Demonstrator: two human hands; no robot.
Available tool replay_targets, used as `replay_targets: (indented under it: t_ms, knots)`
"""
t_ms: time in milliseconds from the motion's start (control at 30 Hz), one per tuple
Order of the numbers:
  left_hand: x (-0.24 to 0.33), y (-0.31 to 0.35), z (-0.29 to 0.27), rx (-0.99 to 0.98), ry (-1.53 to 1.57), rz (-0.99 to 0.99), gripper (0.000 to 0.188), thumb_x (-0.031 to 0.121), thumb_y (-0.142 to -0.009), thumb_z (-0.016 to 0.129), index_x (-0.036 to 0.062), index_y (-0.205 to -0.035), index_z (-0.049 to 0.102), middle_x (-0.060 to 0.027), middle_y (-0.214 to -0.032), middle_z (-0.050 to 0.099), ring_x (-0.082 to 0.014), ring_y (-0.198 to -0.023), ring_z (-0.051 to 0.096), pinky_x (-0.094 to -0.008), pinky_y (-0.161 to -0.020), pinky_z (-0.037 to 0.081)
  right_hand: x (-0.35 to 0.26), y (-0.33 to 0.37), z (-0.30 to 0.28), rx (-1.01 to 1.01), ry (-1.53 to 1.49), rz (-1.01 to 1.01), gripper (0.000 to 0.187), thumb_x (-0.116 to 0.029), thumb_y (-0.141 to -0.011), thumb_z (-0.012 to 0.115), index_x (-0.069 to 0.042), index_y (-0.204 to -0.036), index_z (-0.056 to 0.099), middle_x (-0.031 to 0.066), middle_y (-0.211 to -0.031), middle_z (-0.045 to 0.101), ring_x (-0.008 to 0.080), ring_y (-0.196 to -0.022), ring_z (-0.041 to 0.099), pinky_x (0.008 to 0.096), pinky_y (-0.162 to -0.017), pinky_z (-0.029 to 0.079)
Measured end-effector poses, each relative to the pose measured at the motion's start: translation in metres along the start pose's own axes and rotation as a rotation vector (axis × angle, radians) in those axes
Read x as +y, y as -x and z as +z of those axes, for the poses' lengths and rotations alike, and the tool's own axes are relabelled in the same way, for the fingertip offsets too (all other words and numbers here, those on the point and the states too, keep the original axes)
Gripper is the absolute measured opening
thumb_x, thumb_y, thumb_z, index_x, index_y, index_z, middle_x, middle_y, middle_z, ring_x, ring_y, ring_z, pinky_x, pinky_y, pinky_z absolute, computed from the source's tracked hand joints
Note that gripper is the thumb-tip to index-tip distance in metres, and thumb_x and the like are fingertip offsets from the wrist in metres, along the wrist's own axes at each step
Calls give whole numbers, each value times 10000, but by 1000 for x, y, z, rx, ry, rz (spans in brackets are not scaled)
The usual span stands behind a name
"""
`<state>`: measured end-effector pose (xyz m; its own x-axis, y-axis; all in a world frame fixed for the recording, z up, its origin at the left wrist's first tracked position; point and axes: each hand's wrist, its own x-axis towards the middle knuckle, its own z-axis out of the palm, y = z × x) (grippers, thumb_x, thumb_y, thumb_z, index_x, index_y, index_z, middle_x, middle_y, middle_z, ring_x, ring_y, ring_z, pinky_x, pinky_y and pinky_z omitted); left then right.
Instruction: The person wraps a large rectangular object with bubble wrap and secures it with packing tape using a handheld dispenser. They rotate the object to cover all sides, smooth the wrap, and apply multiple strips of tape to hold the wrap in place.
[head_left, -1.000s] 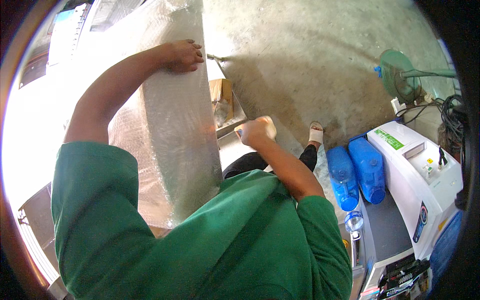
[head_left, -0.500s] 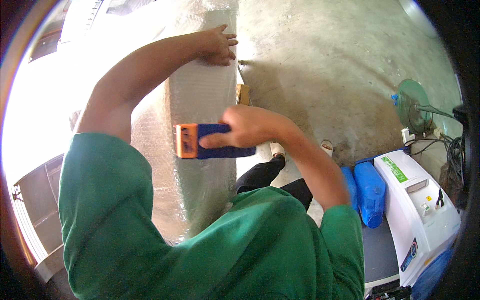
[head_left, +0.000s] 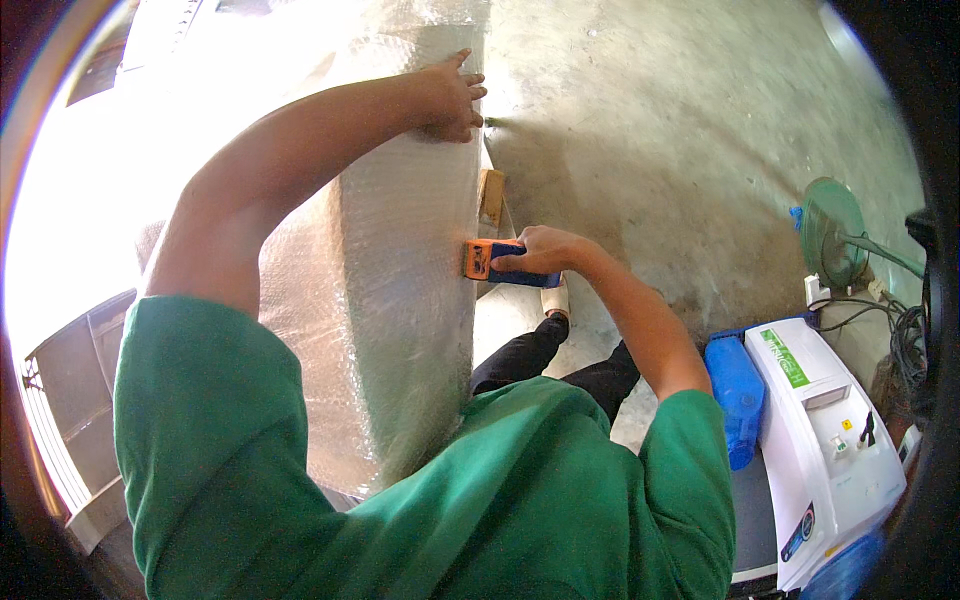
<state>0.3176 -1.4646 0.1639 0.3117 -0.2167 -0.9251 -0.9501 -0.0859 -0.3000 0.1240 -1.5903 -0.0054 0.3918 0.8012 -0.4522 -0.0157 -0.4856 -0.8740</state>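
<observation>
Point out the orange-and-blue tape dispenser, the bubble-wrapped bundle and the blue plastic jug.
orange-and-blue tape dispenser (head_left: pixel 482 259), head view, on its orange front end.
bubble-wrapped bundle (head_left: pixel 400 290), head view, on its wrapped side face.
blue plastic jug (head_left: pixel 736 390), head view, on its upper side.

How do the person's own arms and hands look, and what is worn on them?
Both arms come out of short green sleeves of a loose shirt that end above the elbows, so the forearms are bare. The left hand and the right hand wear no gloves. No watch, ring or bracelet shows on either wrist or hand.
</observation>
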Motion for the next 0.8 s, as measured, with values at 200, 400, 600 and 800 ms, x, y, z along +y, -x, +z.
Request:
replay_targets:
  t_ms: [200, 400, 600, 800]
  knots:
    - [-4, 4, 2, 106, 61, 13, 487, 487, -1012, 407, 274, -1432, 534, -129, -1581, 363, -275, -1507, 249, -613, -1214, 19, 8, -9, -8, -29, 86, 157, 882, -792, -784, 590, 39, -1052, 715, 266, -1094, 693, 351, -1005, 697, 436, -867, 538]
    - [1, 2, 2, 68, 26, 0, 489, 489, -1015, 394, 296, -1451, 504, -106, -1591, 350, -262, -1511, 237, -611, -1215, 22, -52, 16, -34, -25, 258, 315, 777, -690, -763, 631, -16, -1141, 714, 186, -1172, 700, 311, -1057, 694, 402, -915, 542]
    - [1, -1, -2, 11, 7, -2, 510, 496, -1022, 358, 312, -1489, 452, -62, -1605, 336, -239, -1517, 224, -610, -1216, 37, -56, 20, -22, 73, 502, 339, 671, -570, -789, 673, -45, -1208, 693, 161, -1199, 695, 293, -1091, 686, 397, -925, 536]
    - [-11, -4, -2, 37, 129, 49, 471, 485, -1010, 420, 299, -1426, 538, -110, -1558, 402, -276, -1498, 266, -634, -1205, 64, 5, 70, -25, 136, 381, 440, 594, -580, -808, 702, -34, -1038, 748, 166, -1032, 736, 277, -975, 714, 400, -836, 543]
